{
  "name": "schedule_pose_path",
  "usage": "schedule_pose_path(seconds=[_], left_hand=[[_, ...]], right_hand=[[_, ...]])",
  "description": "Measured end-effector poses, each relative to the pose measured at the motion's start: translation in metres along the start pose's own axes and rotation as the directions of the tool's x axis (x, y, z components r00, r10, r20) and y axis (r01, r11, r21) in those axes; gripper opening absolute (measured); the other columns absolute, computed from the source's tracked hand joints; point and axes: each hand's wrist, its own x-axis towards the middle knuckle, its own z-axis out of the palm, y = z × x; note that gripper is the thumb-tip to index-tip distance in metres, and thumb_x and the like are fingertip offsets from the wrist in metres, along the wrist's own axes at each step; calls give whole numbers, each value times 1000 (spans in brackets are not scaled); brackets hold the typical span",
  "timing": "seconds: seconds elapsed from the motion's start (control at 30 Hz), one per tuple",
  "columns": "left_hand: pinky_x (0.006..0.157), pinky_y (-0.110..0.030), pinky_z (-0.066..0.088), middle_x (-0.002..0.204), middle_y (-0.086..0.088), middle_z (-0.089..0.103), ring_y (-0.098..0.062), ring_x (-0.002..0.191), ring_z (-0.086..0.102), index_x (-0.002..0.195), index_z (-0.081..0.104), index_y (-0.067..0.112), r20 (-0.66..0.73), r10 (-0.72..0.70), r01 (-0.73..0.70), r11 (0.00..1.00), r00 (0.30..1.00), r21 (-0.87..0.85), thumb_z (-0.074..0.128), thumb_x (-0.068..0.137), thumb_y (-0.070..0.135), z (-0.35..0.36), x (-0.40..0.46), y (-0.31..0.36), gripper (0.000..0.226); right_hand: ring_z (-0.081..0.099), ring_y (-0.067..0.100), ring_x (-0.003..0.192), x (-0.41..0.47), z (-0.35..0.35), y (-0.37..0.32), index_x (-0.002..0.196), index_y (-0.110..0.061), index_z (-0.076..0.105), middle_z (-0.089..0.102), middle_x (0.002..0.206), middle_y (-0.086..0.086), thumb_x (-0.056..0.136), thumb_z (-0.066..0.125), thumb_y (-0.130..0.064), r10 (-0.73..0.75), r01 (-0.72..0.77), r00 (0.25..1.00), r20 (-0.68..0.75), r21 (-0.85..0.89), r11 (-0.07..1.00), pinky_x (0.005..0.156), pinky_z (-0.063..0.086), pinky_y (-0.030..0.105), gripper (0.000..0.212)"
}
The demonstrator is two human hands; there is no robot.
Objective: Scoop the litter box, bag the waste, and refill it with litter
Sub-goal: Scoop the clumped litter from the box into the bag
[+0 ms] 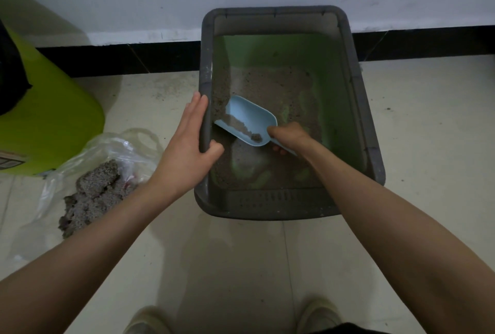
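Far to the left of my left hand (187,143) stands a lime-green bin (51,124), and nearer, just below and left of that wrist, the clear plastic bag (107,162) lies open on the floor with a grey heap of clumped waste (91,194) spilling out of its mouth. My left hand clamps the left rim of the litter box (372,146), fingers flat along the outside, thumb hooked over the inside, steadying it. Just right of that thumb sits the blue scoop (246,122), inside the box above thin brown litter (267,84) with green floor showing through in patches. My right hand (288,136) is closed round the scoop's handle, fist tight. The scoop's long axis runs on a slant, handle towards my right hand, open mouth pointing up and left at the rim I am gripping, a thin trail of litter lying along its bed. The bag lies left of both hands, so I judge the load must cross over the left rim and past my left wrist; the left hand is nearer the bag, yet the right one holds the scoop
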Motion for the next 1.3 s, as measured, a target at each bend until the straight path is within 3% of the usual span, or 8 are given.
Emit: schedule_pose_path(seconds=[0.2, 0.43, 0.57, 0.7, 0.83, 1.0, 1.2, 1.3], left_hand=[[116, -26, 11, 157, 13, 1, -2, 143, 2, 149, 8, 26, -5, -2, 2, 1000, 1000, 0, 53, 88, 14, 0, 0, 1, 76], [117, -27, 11, 157, 13, -1, -3, 143, 1, 149, 7, 25, 2, 0, 0, 1000, 1000, -2, 53, 89, 14, 0, 0, 1, 76], [116, -26, 11, 157, 13, 0, -2, 143, 1, 149, 7, 26, 0, 1, -1, 1000, 1000, -6, 53, 88, 13, 0, 0, 1, 77], [115, -24, 11, 157, 14, 0, -1, 143, 1, 149, 7, 26, -1, -1, 1, 1000, 1000, -9, 53, 88, 13, 1, 0, 1, 78], [114, -22, 10, 156, 14, 1, 0, 142, 2, 149, 8, 27, -9, -4, 4, 1000, 1000, 8, 54, 87, 13, 1, 1, 2, 78], [114, -22, 11, 156, 17, 0, 1, 142, 1, 149, 7, 27, -1, -6, 6, 1000, 1000, 15, 54, 87, 13, 0, 1, 2, 78], [114, -24, 12, 148, 26, 0, 2, 142, 1, 148, 7, 28, -5, -8, 8, 1000, 1000, 3, 54, 88, 13, 1, 1, 2, 78], [113, -23, 13, 154, 20, 1, 2, 141, 2, 148, 7, 28, -5, -17, 17, 1000, 1000, 3, 54, 88, 13, 2, 0, 2, 78]], right_hand=[[52, 15, 53, 11, -2, -11, 106, 2, 61, 56, 61, 6, 88, 51, -23, -31, 30, 999, -33, -21, 999, 51, 43, 24, 32], [57, 23, 77, 27, -19, -36, 95, -10, 62, 58, 87, 7, 84, 54, -35, -148, 109, 985, -93, -332, 937, 65, 41, 29, 28], [55, 23, 79, 30, -26, -42, 91, -9, 62, 57, 89, 8, 86, 52, -33, -196, 158, 979, -53, -410, 898, 59, 39, 27, 27], [48, 14, 57, 35, -28, -36, 80, -7, 60, 57, 84, 10, 89, 47, -21, -151, 146, 988, 0, -255, 956, 49, 35, 23, 21], [53, 13, 57, 30, -19, -35, 118, 5, 55, 60, 82, 13, 91, 44, -15, -102, 101, 994, 28, 17, 995, 51, 43, 20, 35], [51, 13, 53, 30, -16, -40, 123, 6, 53, 59, 86, 14, 91, 44, -15, -77, 77, 997, 3, 37, 996, 49, 42, 21, 39], [51, 15, 56, 35, -18, -28, 117, 6, 56, 56, 70, 7, 89, 45, -14, -51, 61, 997, -58, 200, 978, 52, 42, 24, 37], [54, 16, 60, 37, -22, -22, 112, 1, 58, 57, 74, 7, 89, 46, -17, -43, 57, 995, -89, 160, 985, 58, 46, 26, 32]])
